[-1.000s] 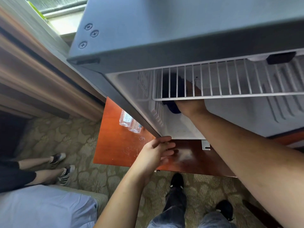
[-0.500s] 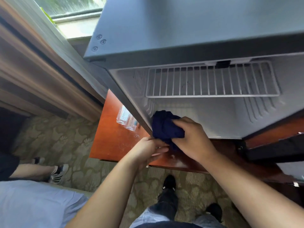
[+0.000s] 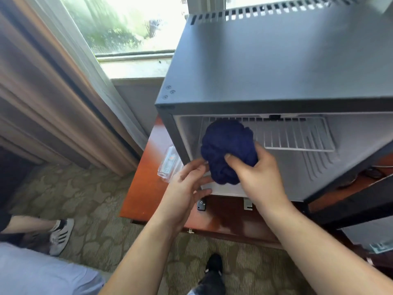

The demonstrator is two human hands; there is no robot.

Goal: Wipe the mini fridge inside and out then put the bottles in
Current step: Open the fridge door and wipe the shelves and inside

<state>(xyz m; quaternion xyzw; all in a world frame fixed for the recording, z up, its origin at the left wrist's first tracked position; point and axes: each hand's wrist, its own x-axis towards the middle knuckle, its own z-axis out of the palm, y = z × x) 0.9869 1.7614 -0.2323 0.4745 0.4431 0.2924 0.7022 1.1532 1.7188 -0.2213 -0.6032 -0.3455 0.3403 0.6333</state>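
The right hand [image 3: 255,173] has its thumb and fingers curled around a bunched dark-blue cloth [image 3: 227,152], holding it in front of the open fridge [image 3: 276,60], at the left of the opening. The left hand [image 3: 187,184] lies just below with its fingers stretched out, their tips at the cloth's lower left edge. It closes on nothing that I can see, so only the right hand's grip carries the cloth.

The bottles [image 3: 170,165] lie on their sides on the counter [image 3: 146,188], just beside the fridge's left wall and partly hidden by the left hand. They are not yet inside.

The main risk is to those bottles. They sit where a wipe down the left outer wall would pass, and, lying flat, they would likely roll. A brush from the cloth or a wrist could send them toward the counter's edge and onto the carpet.

The cloth is balled up rather than flat, so it would touch only a small patch at a time and could skip corners or streak. A loose fold could also snag on the wire shelf [image 3: 297,135] and tug it from its supports.

The open door [image 3: 350,201] stands close to the right forearm, and an elbow could bump it.
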